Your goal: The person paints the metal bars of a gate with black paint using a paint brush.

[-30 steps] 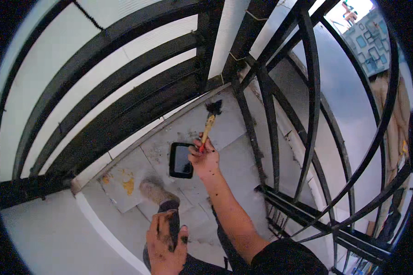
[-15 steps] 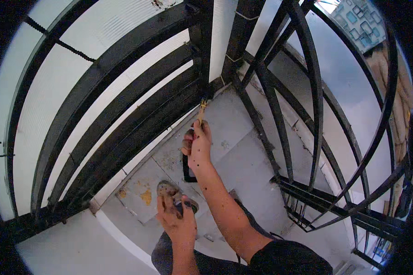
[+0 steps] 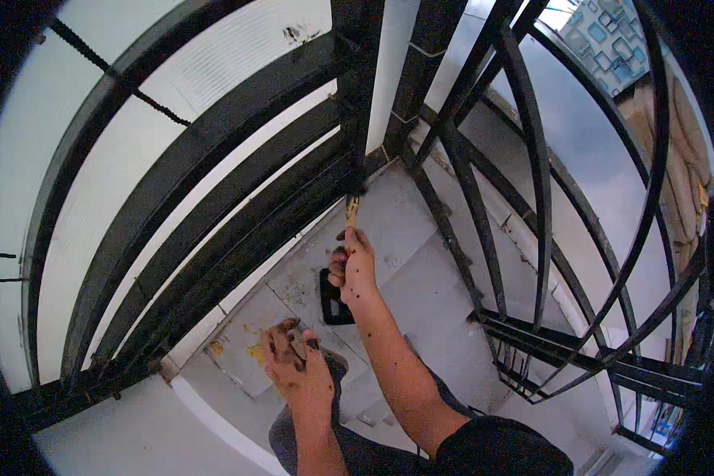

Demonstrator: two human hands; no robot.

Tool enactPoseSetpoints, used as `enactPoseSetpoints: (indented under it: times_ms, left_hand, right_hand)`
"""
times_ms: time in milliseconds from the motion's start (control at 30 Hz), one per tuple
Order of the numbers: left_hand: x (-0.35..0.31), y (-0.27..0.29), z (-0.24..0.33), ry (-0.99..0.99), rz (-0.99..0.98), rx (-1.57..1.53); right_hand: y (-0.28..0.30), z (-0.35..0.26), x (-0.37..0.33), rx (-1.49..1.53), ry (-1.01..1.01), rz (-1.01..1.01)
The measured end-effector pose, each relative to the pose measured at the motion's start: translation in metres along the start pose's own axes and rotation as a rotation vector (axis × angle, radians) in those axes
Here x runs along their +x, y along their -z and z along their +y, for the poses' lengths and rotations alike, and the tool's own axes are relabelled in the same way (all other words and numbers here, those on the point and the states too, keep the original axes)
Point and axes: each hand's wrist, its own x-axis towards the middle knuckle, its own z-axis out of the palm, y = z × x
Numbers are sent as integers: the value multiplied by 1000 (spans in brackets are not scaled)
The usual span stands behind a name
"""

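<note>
My right hand (image 3: 358, 266), specked with black paint, is closed round the yellowish handle of a paintbrush (image 3: 352, 213). The brush's dark bristles reach the lower end of a black upright post (image 3: 355, 119), where it meets the lower black rail (image 3: 293, 213). Below and to the left, my left hand (image 3: 303, 373) hangs over the floor with curved fingers apart and nothing visible in it; its fingers are smeared black. On the floor, partly behind my right wrist, lies a black tray-like container (image 3: 337, 308) with dark contents.
Curved black metal bars (image 3: 206, 111) stand before pale ribbed panels at left. More curved bars (image 3: 539, 159) rise at right. Yellow stains (image 3: 255, 353) mark the grey floor (image 3: 408, 270). A patterned blue-white panel (image 3: 607, 47) and brown cloth (image 3: 666, 135) are at far right.
The view has shifted slightly. My right hand keeps the paintbrush near the post's foot, and more of the black container shows. My left hand's fingers have changed their curl.
</note>
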Motion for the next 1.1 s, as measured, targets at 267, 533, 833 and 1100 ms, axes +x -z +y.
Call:
enactPoseSetpoints:
  times_ms: [267,533,833,1100]
  left_hand:
    - [0,-9,9,-119,72,92]
    - [3,-25,-3,-98,92,-56]
    - [10,-31,2,-181,91,-144]
    - [21,-39,-23,-104,115,-364]
  right_hand:
    - [-23,-35,-36,-88,105,-15]
    - [-33,-35,-46,-90,19,28]
    - [-34,-46,-59,-193,79,21]
    - [-66,-82,-117,-148,230,-42]
